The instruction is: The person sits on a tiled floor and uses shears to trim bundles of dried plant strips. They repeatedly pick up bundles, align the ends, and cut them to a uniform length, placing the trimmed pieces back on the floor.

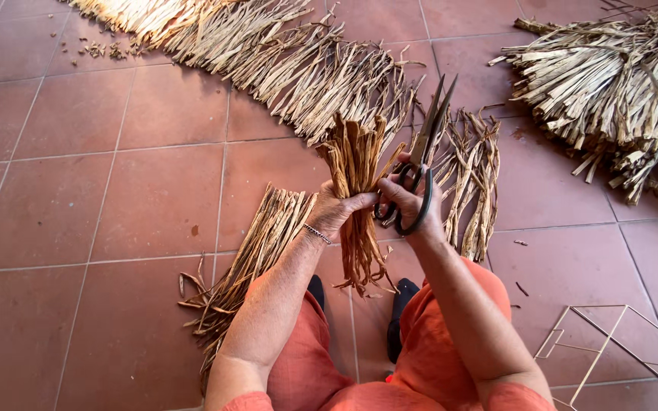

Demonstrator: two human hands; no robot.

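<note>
Tan strips (356, 164), blk scissors (419, 179) (terracotta floor (78, 190)).

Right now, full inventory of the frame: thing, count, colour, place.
Held bundle of dried strips: one, tan-brown, upright between both hands at centre.
Scissors: one pair, dark handles, blades closed and pointing up, in the right hand.
Long spread of dried strips: one, pale straw, along the top from left to centre.
Heap of dried strips: one, pale straw, top right.
Small pile of strips: one, brown, on the floor right of the hands.
Pile of strips: one, brown, on the floor under the left forearm.
Wire frame: one, light metal, bottom right.
Tiled floor: terracotta red.
Bracelet: one, silver, left wrist.
Left hand: grip closed round the bundle.
Right hand: grip through the scissor handles.
</note>
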